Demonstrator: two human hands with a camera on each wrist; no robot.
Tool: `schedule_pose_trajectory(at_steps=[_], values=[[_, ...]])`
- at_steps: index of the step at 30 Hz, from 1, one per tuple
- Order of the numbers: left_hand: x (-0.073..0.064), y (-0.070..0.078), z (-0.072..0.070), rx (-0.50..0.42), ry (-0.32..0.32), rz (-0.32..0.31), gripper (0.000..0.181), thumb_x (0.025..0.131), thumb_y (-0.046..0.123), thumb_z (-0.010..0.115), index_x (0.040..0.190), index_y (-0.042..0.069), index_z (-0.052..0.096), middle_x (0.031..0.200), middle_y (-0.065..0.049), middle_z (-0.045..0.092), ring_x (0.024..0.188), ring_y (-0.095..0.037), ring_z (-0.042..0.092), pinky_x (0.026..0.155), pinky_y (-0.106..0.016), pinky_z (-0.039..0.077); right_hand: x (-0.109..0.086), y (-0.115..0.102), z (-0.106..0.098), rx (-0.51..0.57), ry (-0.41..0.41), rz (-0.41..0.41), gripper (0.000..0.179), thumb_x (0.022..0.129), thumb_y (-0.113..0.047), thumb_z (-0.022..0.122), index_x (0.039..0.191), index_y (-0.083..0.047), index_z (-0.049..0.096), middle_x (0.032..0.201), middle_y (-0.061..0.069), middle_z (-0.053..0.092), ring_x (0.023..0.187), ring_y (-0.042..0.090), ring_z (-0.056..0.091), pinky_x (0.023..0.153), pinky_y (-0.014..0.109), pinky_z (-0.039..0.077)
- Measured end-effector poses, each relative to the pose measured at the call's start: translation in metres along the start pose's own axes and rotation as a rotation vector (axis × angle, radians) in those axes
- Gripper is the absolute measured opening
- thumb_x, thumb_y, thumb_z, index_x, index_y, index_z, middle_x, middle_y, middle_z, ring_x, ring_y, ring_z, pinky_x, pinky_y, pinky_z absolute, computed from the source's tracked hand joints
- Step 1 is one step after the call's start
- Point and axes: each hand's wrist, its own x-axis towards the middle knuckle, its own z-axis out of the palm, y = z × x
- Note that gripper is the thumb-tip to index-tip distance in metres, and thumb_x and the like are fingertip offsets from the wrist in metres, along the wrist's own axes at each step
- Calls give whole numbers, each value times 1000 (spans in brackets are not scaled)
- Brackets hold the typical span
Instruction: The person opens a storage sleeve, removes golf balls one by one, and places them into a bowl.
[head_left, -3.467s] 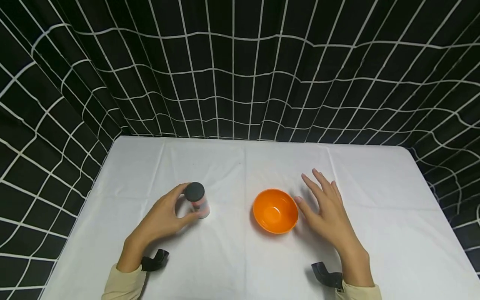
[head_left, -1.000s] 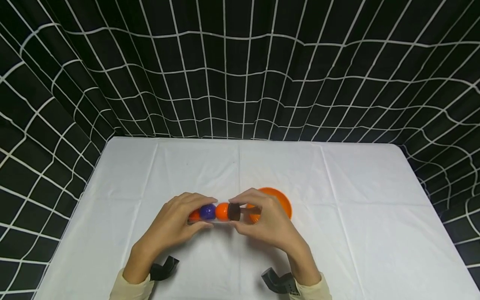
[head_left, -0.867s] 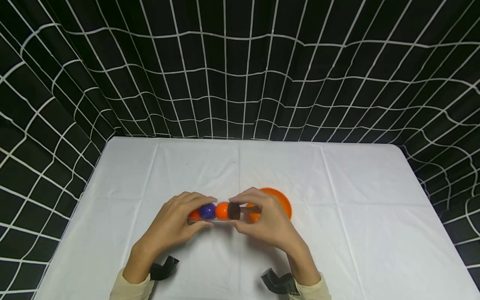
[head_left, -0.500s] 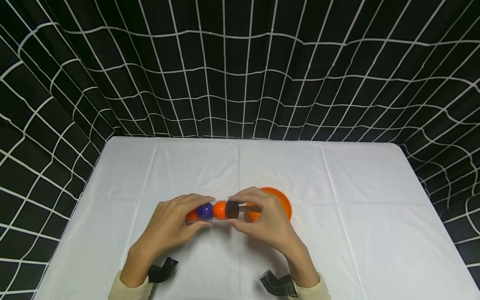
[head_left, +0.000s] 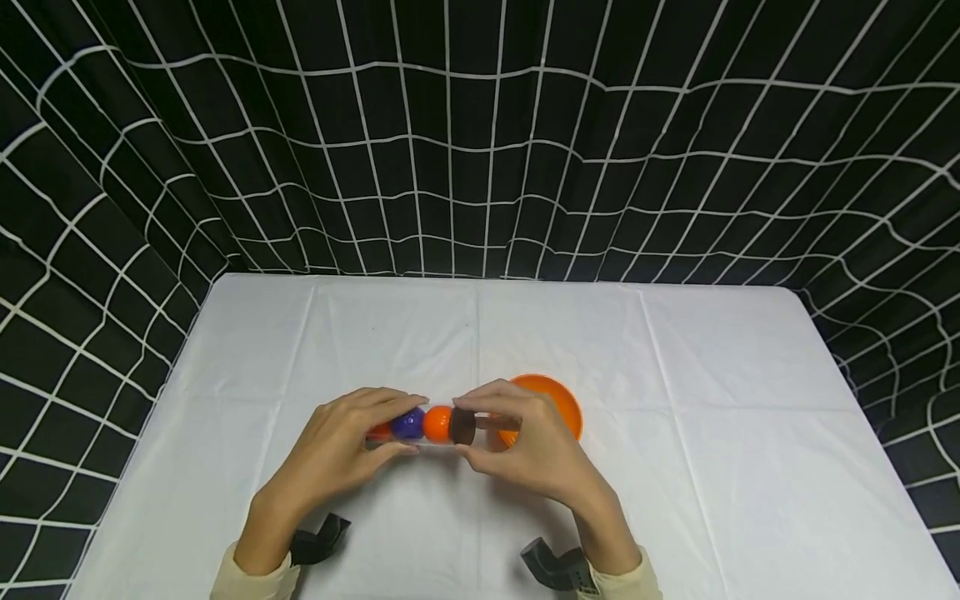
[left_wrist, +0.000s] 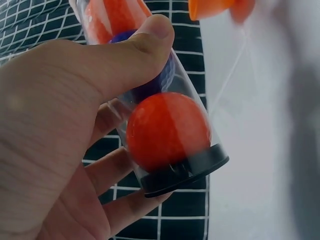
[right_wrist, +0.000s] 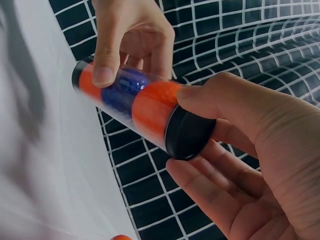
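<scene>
Between both hands lies a clear plastic tube (right_wrist: 117, 95), held sideways above the table with a black cap (right_wrist: 187, 132) at its right end. Two orange balls (head_left: 437, 423) and a blue ball (head_left: 408, 423) are lined up inside it. My left hand (head_left: 337, 442) grips the tube's left part, its thumb across the blue ball in the left wrist view; a black end (left_wrist: 185, 172) shows below an orange ball there. With thumb and fingers, my right hand (head_left: 540, 437) holds the capped right end. Partly hidden behind that hand is an orange bowl (head_left: 562, 404).
A white cloth covers the table (head_left: 750, 467). Black curtain with white netting (head_left: 480, 150) stands along the back and both sides. On each wrist sits a black mount, the left mount (head_left: 321, 540) and the right mount (head_left: 555, 565).
Earlier my left hand held the tube upright at left while my right hand was open beside the bowl. The tube now lies sideways between both hands; lately it shifted slightly left.
</scene>
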Motion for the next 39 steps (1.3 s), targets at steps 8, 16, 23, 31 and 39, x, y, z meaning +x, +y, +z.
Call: schedule_pose_trajectory(at_steps=[8,16,23,31,39], values=[[-1,-4,-1,-34,-20,-35,57,83,37,91,136,30,72,129,7,76,118,-16,74,98,-43,62,2,5,2,54,-9,0,45,81,0,86,124,-10,77,122,4,77,111,19,74,92,28,64],[-3,-12,-9,-82,33,-107,57,82,30,93,134,24,73,128,5,76,118,-18,73,101,-45,61,6,10,14,191,74,-11,42,85,3,84,123,-8,72,127,8,67,119,22,69,96,34,63],[-5,-15,-18,-107,95,-113,58,81,28,94,135,23,72,127,3,77,118,-18,73,101,-44,60,11,13,36,175,21,9,41,84,7,82,121,-2,66,125,15,66,117,27,70,99,29,61],[-5,-15,-21,-126,92,-114,60,82,29,93,138,22,70,129,4,76,121,-17,72,104,-43,59,12,17,71,-150,-100,5,38,86,-16,88,118,-7,69,114,5,76,101,19,74,95,29,62],[-3,-15,-18,-128,80,-104,61,81,24,94,137,20,71,130,1,76,121,-21,73,105,-46,59,9,31,98,-255,-110,81,38,90,-19,84,123,-10,66,110,3,70,91,12,60,84,26,54]])
